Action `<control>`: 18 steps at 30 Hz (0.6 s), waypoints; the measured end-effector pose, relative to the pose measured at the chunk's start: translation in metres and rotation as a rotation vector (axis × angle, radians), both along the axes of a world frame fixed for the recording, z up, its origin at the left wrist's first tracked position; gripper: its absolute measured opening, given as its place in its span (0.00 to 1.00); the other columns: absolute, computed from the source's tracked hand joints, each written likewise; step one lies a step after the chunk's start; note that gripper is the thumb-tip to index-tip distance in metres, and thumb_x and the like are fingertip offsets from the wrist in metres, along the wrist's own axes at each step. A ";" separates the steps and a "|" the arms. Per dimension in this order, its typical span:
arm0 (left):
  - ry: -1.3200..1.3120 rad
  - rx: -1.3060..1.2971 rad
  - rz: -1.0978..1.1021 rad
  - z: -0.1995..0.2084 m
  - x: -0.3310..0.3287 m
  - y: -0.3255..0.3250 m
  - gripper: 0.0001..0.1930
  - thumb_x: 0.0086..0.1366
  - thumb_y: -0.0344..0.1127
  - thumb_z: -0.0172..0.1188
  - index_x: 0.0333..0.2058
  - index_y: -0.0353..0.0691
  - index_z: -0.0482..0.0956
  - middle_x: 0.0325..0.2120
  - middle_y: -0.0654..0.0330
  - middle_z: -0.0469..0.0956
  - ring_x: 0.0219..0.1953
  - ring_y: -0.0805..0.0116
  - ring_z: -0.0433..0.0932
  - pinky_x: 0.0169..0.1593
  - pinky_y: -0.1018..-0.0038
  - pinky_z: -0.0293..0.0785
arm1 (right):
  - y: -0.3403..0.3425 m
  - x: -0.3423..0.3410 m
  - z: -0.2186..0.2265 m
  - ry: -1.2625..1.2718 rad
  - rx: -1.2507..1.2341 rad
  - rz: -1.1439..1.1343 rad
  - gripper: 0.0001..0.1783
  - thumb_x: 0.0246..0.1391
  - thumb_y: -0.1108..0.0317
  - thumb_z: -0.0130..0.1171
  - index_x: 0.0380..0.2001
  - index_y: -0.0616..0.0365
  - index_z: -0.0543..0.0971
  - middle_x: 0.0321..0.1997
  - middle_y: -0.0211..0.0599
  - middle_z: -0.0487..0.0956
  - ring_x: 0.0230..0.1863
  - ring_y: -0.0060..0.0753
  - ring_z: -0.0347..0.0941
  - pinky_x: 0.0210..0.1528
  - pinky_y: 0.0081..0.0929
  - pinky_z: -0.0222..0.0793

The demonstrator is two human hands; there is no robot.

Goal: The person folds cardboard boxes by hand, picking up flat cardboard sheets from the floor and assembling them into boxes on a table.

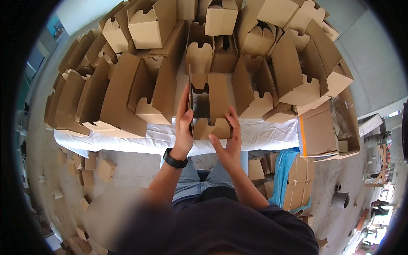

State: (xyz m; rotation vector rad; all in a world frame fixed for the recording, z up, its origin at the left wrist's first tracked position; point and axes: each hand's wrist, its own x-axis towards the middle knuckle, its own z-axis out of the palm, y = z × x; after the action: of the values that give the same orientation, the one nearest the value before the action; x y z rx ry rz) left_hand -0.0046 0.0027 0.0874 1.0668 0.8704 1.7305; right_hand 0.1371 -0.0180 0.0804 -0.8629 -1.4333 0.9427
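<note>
Box being folded at the table's near edge

Box stands half-formed at the near edge of the table, left hand and right hand pressed flat on its sides. Folding seems underway; next, tucking flaps needs firm grip. Finished boxes crowd beyond.

Brown cardboard cartons crowding the white table (one open-flapped, between both hands)
</note>
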 end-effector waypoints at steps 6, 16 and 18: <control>-0.012 -0.015 0.002 -0.007 -0.001 0.004 0.42 0.67 0.56 0.48 0.69 0.31 0.50 0.70 0.50 0.51 0.71 0.60 0.50 0.70 0.68 0.45 | 0.003 0.003 -0.011 0.103 0.074 0.023 0.28 0.43 0.82 0.68 0.50 0.61 0.72 0.73 0.52 0.52 0.72 0.52 0.53 0.70 0.41 0.51; -0.045 -0.011 -0.002 -0.006 0.002 0.000 0.46 0.64 0.61 0.49 0.68 0.30 0.50 0.69 0.49 0.53 0.70 0.60 0.52 0.70 0.68 0.46 | 0.007 0.019 -0.015 0.311 0.144 0.199 0.11 0.37 0.84 0.72 0.25 0.57 0.84 0.74 0.45 0.53 0.73 0.52 0.53 0.71 0.47 0.50; -0.033 -0.011 -0.009 -0.005 0.001 0.001 0.46 0.64 0.60 0.49 0.68 0.30 0.50 0.69 0.49 0.53 0.70 0.59 0.52 0.70 0.67 0.46 | 0.004 0.019 -0.018 0.393 0.114 0.225 0.12 0.36 0.84 0.72 0.26 0.56 0.84 0.73 0.45 0.55 0.73 0.54 0.53 0.72 0.48 0.49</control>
State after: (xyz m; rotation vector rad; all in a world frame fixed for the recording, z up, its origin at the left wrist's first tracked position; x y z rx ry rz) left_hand -0.0035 0.0039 0.0820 1.0301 0.8526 1.7296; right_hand 0.1564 -0.0141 0.0626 -0.4069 -1.2415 1.1178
